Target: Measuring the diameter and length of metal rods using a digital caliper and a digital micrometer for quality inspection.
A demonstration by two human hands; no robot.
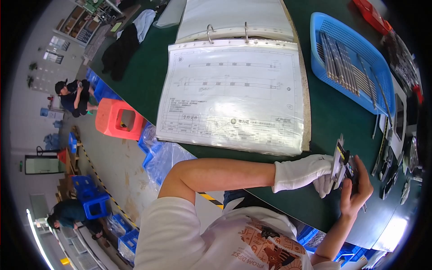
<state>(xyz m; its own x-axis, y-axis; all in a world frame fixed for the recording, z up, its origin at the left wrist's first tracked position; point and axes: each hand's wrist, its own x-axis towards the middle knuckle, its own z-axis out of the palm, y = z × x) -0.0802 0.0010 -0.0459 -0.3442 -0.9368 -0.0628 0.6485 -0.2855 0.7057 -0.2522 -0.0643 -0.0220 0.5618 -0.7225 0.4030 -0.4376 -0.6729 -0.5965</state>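
A caliper [338, 167] with a dark display housing stands tilted at the right, over the green table. My right hand [357, 189], bare, grips it by the housing, thumb and fingers bent around it. In a white glove, my left hand [308, 173] reaches across from the left and meets the metal jaws. Its fingers are curled together there, and whatever they pinch is hidden by the glove and the caliper. Just beyond my hands lies an open ring binder [307, 112] with a technical drawing [231, 94] in a clear sleeve.
A blue plastic basket [318, 27] holding several metal rods [335, 60] is at the far right. Hand tools [390, 173] lie along the right side. Dark cloth [122, 51] rests at the far left of the table. A red stool [108, 118] and two people [74, 96] are beyond.
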